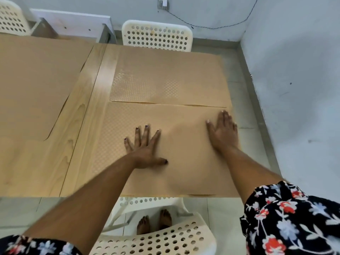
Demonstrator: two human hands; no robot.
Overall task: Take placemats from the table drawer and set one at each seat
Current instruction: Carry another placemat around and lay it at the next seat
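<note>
A tan dotted placemat (184, 162) lies flat at the near right seat of the wooden table (88, 115). My left hand (145, 148) presses on its middle with the fingers spread. My right hand (224, 131) lies flat on its far right part, near the table's right edge. A second tan placemat (169, 78) lies just beyond it at the far right seat, and the two mats meet edge to edge. A third tan mat (36, 85) covers the far left of the table.
A white perforated chair (156, 35) stands at the far side, another (160, 236) just below me at the near edge, a third (11, 17) at the top left. An open white drawer (73, 24) juts from the far edge. A grey wall is on the right.
</note>
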